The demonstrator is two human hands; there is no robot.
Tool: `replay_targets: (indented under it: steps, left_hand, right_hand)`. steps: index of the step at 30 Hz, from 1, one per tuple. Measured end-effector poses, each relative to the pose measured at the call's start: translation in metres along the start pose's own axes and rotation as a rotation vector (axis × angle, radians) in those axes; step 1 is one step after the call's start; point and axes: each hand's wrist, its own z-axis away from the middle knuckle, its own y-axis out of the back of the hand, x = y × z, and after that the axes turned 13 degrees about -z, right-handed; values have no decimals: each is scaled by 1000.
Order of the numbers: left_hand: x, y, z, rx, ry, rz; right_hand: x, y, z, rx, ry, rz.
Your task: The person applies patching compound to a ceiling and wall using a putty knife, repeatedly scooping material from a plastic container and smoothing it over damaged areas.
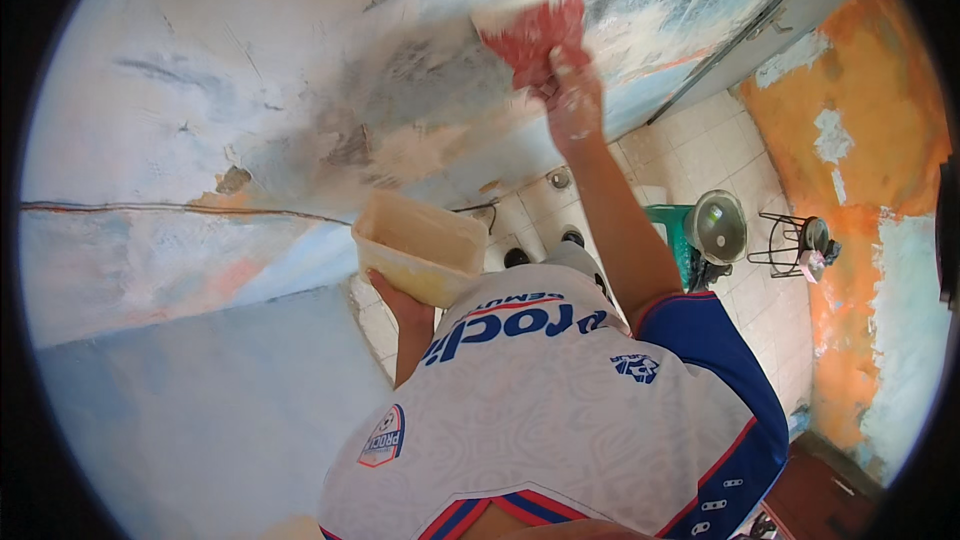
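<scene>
My right hand (pixel 575 105), smeared with white, is closed round a wide red putty spreader (pixel 535 35). The spreader is blurred, and its far edge lies against or very near the patchy white and grey wall (pixel 250 30); I cannot tell if it touches. Close to my body, my left hand (pixel 403 308) grips a cream-coloured rectangular plastic tub (pixel 425 255) from beneath and its left side. Pale smears coat the tub's inner walls, and its bottom is partly hidden.
A thin cable (pixel 190 207) runs along the wall on the left. To the right, a grey bucket (pixel 718 227) stands by a green plastic object (pixel 672 230), with a black-legged stool (pixel 785 238) beyond. An orange patched wall (pixel 840 100) borders the tiled floor (pixel 745 165).
</scene>
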Motion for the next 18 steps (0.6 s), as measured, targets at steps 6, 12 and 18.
replay_targets:
  steps: [6,12,18]
  left_hand:
    - [-5,11,4,59,55,50]
    - [-1,9,13,60,45,25]
    - [1,0,19,179,105,30]
  right_hand:
    - [119,172,46,246,-270,263]
    - [61,86,6,86,-154,363]
    - [-61,-76,17,-136,163,-10]
